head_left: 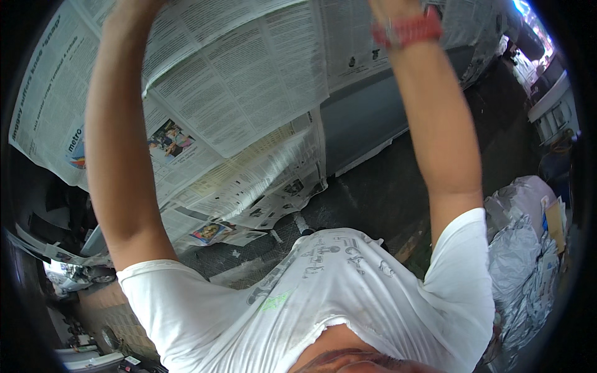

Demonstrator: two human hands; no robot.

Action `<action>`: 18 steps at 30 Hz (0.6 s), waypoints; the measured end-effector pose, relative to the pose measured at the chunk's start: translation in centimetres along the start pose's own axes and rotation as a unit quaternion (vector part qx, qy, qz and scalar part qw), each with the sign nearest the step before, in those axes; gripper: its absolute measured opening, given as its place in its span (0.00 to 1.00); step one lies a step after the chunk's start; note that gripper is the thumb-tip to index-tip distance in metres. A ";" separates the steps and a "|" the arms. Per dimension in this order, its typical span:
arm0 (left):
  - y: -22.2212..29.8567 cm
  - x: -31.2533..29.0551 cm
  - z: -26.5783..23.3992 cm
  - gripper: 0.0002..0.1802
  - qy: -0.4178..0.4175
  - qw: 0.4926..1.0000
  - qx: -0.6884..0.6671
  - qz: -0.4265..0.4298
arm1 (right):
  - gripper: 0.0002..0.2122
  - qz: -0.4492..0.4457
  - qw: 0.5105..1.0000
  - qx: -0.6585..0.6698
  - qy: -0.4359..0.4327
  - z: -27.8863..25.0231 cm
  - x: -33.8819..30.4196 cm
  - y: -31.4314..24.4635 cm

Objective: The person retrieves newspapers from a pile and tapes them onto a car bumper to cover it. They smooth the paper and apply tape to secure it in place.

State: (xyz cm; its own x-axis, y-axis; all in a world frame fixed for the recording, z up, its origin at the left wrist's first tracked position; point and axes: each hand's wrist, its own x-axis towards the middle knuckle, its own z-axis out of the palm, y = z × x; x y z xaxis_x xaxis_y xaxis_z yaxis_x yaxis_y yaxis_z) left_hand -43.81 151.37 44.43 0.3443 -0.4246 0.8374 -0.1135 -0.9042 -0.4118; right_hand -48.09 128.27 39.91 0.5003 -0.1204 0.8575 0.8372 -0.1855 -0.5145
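Note:
Sheets of newspaper (261,81) cover most of a large grey panelled body in front of me, overlapping and hanging down its side. Between the sheets a bare grey panel (364,127) shows. Both my arms reach up and forward over the paper. My left hand (135,5) is cut off by the top edge, close to the paper at the upper left. My right hand (395,7), with a red watch (407,28) on its wrist, is also cut off at the top. The fingers of both hands are out of sight, so whatever they touch or hold is hidden.
A loose newspaper edge (298,202) droops toward the dark floor (367,199). Crumpled silvery plastic sheeting (519,248) lies at the right, with a tan cardboard piece (555,217) beside it. Parked motorcycle parts (78,273) and tiled ground (115,317) appear at the lower left.

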 end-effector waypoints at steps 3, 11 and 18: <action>6.9 -2.6 1.2 0.31 -0.128 0.941 -0.313 0.018 | 0.29 0.133 0.990 -0.017 -0.047 -4.0 -8.5 4.2; 13.8 -7.9 2.5 0.20 -0.266 0.775 -0.573 -0.033 | 0.35 0.156 0.984 0.021 -0.082 -4.8 -17.2 7.3; 14.0 -4.9 5.4 0.13 -0.049 0.931 -0.361 0.027 | 0.22 0.352 0.932 0.031 -0.086 -6.8 -23.9 11.8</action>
State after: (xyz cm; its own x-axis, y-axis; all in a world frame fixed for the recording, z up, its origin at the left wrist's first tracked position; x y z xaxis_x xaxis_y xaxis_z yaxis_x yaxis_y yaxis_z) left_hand -42.05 141.04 32.60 0.3995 -0.4960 0.7710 -0.7177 -0.6924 -0.0736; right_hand -51.62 122.34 13.30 0.9535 -0.0312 0.2996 0.2973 -0.0621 -0.9527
